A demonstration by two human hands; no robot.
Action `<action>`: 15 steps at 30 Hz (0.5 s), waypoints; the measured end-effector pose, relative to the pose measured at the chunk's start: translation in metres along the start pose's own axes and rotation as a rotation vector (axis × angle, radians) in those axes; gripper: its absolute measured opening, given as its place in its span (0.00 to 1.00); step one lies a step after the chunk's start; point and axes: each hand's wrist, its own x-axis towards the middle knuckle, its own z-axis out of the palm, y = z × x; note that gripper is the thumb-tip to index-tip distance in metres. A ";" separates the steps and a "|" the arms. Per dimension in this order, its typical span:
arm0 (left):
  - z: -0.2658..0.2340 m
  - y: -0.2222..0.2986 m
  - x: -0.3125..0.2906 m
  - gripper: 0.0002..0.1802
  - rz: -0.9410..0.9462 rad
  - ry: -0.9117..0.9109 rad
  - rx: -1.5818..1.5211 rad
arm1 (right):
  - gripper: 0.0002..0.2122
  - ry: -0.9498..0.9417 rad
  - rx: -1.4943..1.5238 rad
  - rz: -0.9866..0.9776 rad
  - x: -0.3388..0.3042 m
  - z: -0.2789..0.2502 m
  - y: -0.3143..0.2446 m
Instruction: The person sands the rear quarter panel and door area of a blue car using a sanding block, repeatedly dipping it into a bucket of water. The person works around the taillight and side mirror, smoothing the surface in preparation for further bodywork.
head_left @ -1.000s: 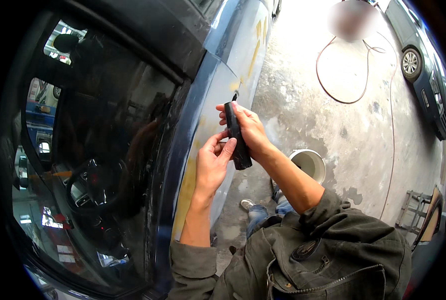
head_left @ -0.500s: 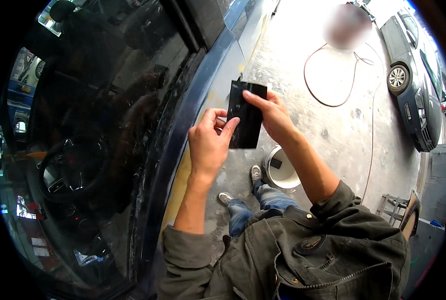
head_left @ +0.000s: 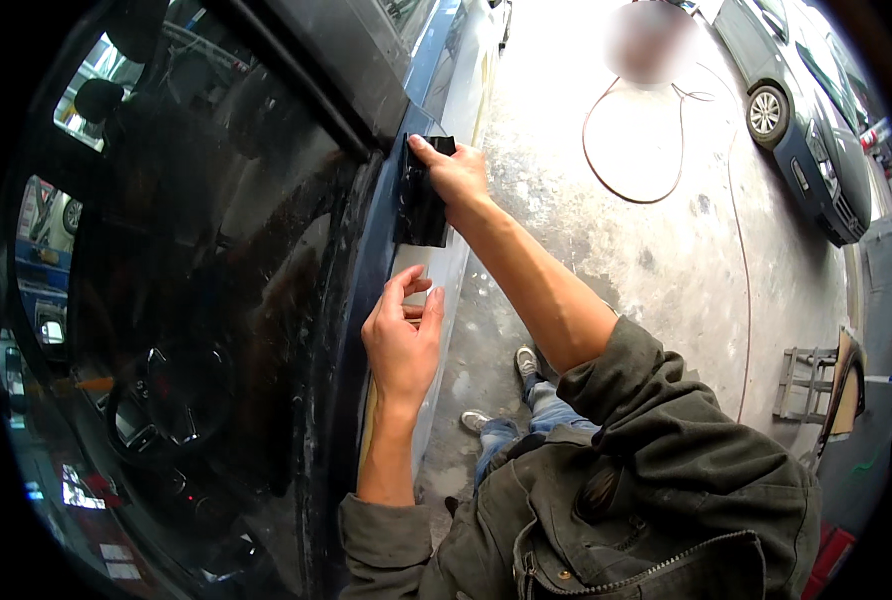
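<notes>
My right hand grips a black sheet of sandpaper near its top, thumb across the upper part. The sheet lies against the dark blue upper edge of the car door, just below the window glass; its bottom end bends slightly. Closer to me, my left hand hovers by the pale grey lower part of the door. Its fingers are half curled but apart, and nothing is in them.
The car's dark window fills the left, a steering wheel showing through it. A hose loops over the concrete floor at the far right, near a person whose head is blurred. Another car stands beyond, and a metal stand at right.
My right hand has carried the sandpaper left onto the door. My left hand has let go of it and dropped nearer me. The white bucket by my feet is now out of sight.
</notes>
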 end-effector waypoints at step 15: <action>0.013 0.011 0.048 0.17 -0.256 0.165 -0.535 | 0.11 0.217 -0.019 -0.099 0.004 0.016 0.011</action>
